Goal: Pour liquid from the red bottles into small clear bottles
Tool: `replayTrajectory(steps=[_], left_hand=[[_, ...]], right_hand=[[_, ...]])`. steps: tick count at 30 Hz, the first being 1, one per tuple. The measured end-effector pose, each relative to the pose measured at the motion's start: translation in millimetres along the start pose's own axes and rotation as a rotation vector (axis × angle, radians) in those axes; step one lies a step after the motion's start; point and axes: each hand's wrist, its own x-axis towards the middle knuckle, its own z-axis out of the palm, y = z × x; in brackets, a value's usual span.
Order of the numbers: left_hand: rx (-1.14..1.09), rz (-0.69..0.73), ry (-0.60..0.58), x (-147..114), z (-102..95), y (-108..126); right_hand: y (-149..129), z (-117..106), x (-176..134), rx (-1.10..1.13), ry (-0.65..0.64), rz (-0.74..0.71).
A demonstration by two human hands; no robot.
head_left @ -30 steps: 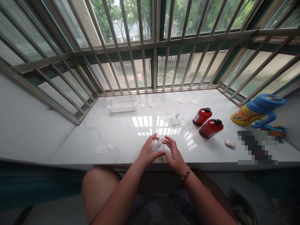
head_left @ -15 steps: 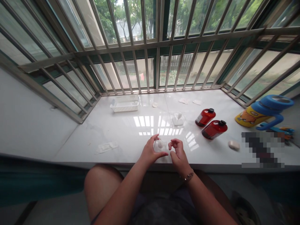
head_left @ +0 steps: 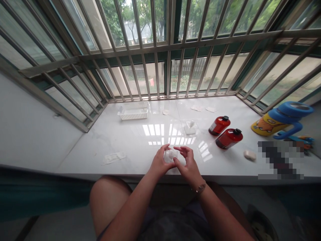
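A small clear container [head_left: 171, 154] with something whitish in it stands near the counter's front edge, between my two hands. My left hand [head_left: 160, 161] curls round its left side, fingers behind and thumb in front, holding it. From the right, my right hand [head_left: 187, 162] reaches in with its fingers apart and curved. Its thumb tip lies by the left thumb, at the container's front corner; whether it touches the container I cannot tell. A similar clear container [head_left: 191, 128] with a white tuft stands further back.
Two red bottles [head_left: 229, 139] with black caps stand to the right, near a pale oval object [head_left: 249, 155] and a blue-and-yellow flask [head_left: 271, 124]. At the back left is a white basket [head_left: 134, 115]. A white strip [head_left: 113, 158] lies front left. Window bars [head_left: 155, 50] close off the rear.
My right hand has moved left, its fingers stretching over toward the clear container and its thumb meeting the left thumb. My left hand stays round the container.
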Motion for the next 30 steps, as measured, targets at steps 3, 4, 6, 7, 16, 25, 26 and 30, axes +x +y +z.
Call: replayTrajectory(steps=[3,4,6,7,16,25,26,30], left_hand=[[-0.006,0.021,0.010,-1,0.9,-2],[-0.012,0.026,0.010,-1,1.2,-3],[-0.021,0.026,0.011,-1,1.8,-4],[-0.021,0.023,0.016,-1,2.1,-5],[0.001,0.036,0.035,0,3.2,-5],[0.000,0.006,0.050,-2,3.6,-3],[-0.005,0.000,0.050,-2,3.4,-2],[-0.005,-0.021,0.037,-2,2.3,-1]], right_hand=[[-8,3,4,-0.063,-0.060,0.049],[-9,4,5,-0.090,-0.064,0.058],[-9,6,6,-0.131,-0.036,0.057],[-8,7,6,-0.145,-0.013,0.054],[-7,15,6,-0.174,0.145,0.070],[-10,9,-3,-0.312,0.104,0.061],[-10,8,-6,-0.328,0.104,0.054],[-12,9,-14,-0.212,0.011,-0.008]])
